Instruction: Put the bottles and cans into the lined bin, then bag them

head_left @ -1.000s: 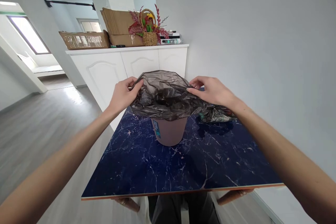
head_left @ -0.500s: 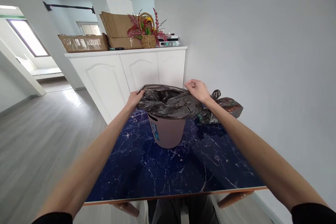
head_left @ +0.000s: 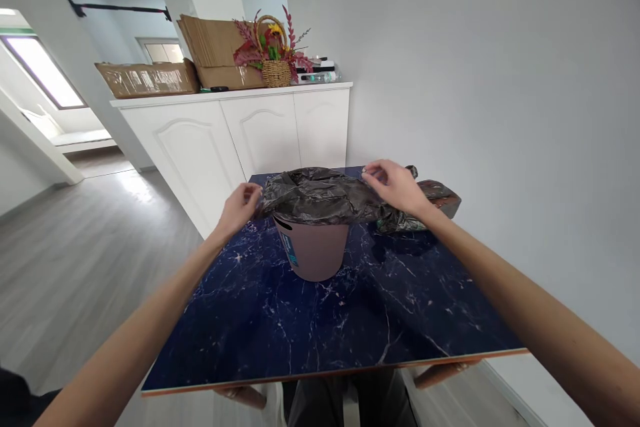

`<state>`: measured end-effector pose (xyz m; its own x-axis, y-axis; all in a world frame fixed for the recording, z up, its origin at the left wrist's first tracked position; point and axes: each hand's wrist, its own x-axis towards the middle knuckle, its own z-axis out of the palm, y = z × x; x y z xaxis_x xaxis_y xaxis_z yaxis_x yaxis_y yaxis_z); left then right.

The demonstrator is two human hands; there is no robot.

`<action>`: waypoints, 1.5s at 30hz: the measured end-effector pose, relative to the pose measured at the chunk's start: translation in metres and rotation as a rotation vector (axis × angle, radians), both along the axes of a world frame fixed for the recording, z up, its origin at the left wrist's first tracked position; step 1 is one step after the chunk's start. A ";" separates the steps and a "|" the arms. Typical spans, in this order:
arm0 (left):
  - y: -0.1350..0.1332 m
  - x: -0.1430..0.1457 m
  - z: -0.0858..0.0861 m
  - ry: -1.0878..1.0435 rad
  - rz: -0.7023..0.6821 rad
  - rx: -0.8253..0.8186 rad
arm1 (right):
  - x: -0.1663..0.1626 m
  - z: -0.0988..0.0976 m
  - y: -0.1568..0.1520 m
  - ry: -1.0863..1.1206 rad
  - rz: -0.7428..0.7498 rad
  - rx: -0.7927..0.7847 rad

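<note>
Tabletop (head_left: 330, 340) in dark blue marbling spreads from six o'clock, with a mauve bin (head_left: 320, 250) standing upright on it near twelve. A label (head_left: 289, 250) and an oblong slot (head_left: 283, 223) mark the bin's left flank; its wall looks like stiff, light plastic, best steadied by the sides or at that slot. Over its top, hiding the rim, lies a crumpled black plastic bag (head_left: 320, 203), its loose edge trailing toward three o'clock. The film looks thin, soft, nearly weightless and somewhat slippery (easy to tear, too, if stretched at one point), so the surer hold is probably a gathered fold at nine and three o'clock.

At nine o'clock, the person's left hand (head_left: 237, 208) curls its fingers toward the thumb right beside the bag; whether it pinches any film cannot be told. At two o'clock, the right hand (head_left: 395, 183) hangs over the bag's trailing edge, thumb and fingers slightly parted, no film visible between them.

Partly behind the right forearm, toward three o'clock, rests a second bag (head_left: 441, 195), lumpy with contents. Beyond, at eleven, a white cabinet (head_left: 185, 140) carries cardboard boxes (head_left: 150, 80) and a wicker flower basket (head_left: 277, 73).
</note>
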<state>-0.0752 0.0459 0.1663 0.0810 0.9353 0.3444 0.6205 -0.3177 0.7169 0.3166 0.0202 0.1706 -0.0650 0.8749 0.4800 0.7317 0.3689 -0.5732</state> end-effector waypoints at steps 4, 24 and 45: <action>-0.038 0.004 0.011 -0.037 -0.087 0.221 | -0.002 0.029 -0.043 0.133 0.333 -0.040; -0.096 -0.020 -0.084 0.711 -0.414 0.516 | -0.034 -0.030 -0.113 -0.710 0.567 -0.067; -0.103 -0.053 -0.175 0.222 0.032 0.164 | -0.044 0.009 -0.119 -0.489 0.481 0.360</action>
